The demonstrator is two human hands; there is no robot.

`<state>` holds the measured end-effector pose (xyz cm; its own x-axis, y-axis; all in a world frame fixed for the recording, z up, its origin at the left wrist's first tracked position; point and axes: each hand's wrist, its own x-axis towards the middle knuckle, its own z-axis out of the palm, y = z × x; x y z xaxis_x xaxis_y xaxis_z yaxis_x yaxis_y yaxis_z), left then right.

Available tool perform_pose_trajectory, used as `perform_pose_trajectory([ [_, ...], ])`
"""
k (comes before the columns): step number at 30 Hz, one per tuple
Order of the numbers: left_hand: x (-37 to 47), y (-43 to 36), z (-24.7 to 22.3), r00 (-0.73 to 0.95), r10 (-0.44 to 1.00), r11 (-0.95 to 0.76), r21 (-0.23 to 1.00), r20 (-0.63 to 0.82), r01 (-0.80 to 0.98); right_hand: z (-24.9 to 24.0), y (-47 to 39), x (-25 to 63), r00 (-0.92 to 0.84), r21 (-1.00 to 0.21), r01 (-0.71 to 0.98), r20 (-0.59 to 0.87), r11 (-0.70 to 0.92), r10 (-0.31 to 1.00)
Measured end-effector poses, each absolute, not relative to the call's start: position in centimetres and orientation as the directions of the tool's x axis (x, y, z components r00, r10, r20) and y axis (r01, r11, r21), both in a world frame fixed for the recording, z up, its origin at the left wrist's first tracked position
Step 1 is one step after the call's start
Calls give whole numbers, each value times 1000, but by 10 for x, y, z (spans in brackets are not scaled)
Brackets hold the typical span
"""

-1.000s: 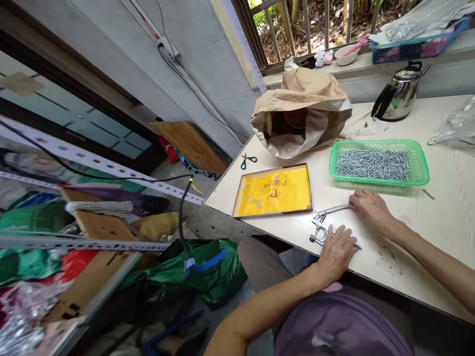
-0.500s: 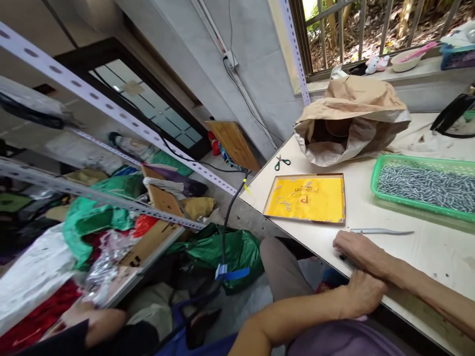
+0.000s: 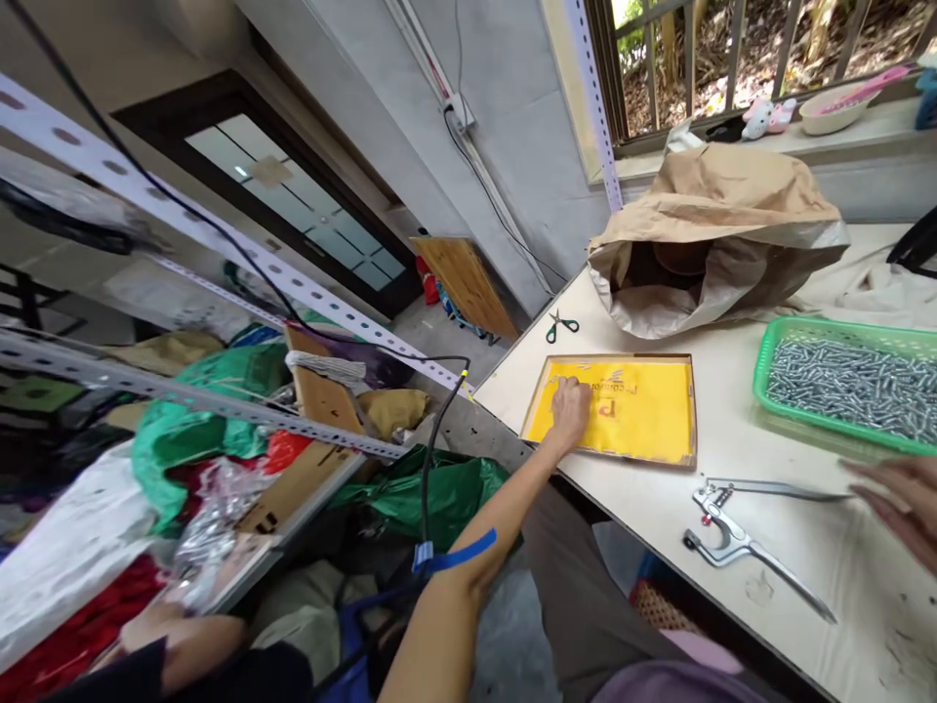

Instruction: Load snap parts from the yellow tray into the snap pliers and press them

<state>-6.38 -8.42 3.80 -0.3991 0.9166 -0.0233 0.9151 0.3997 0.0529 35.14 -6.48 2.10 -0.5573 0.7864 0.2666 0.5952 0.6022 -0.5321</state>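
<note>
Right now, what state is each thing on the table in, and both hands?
Left hand: reaching into the tray, fingers on the yellow liner.
Right hand: open, holding nothing, beside the pliers.
Snap pliers: lying flat, handles spread.
Shallow tray: open, a few small metal pieces inside.
Green basket: filled with screws.
Paper sack: on its side, mouth open.
Scissors: lying flat.

Bright daylight enters through the window (image 3: 732, 59); edges bend wide-angle, right hand (image 3: 897, 498) blurred.

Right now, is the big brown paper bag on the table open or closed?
Open. The big brown paper bag lies on its side on the white table, its mouth gaping towards the camera, dark inside.
</note>
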Motion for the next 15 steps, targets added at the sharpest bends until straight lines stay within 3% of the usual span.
perform_pose_trajectory([
  [4, -76, -79, 30, -390, 914, 395, 29, -109, 918, 3, -140, 320, -672, -617, 574, 21, 539, 740],
  [6, -78, -80, 31, -376, 917, 382, 17, -134, 924, 2, -157, 307, -647, -581, 634, -37, 510, 761],
  [8, -73, -85, 36, -355, 929, 363, 80, -101, 928, 4, -161, 300, -642, -532, 665, -48, 524, 765],
  [11, -44, -105, 44, -324, 945, 311, 434, -45, 846, 10, -155, 301, -679, -472, 669, -74, 574, 731],
  [13, -12, -127, 45, -255, 959, 272, 674, -127, 687, 15, -151, 304, -696, -414, 679, -100, 607, 711],
  [15, 23, -152, 41, -113, 968, 247, 783, -224, 571, 18, -149, 309, -699, -357, 693, -123, 626, 704],
])
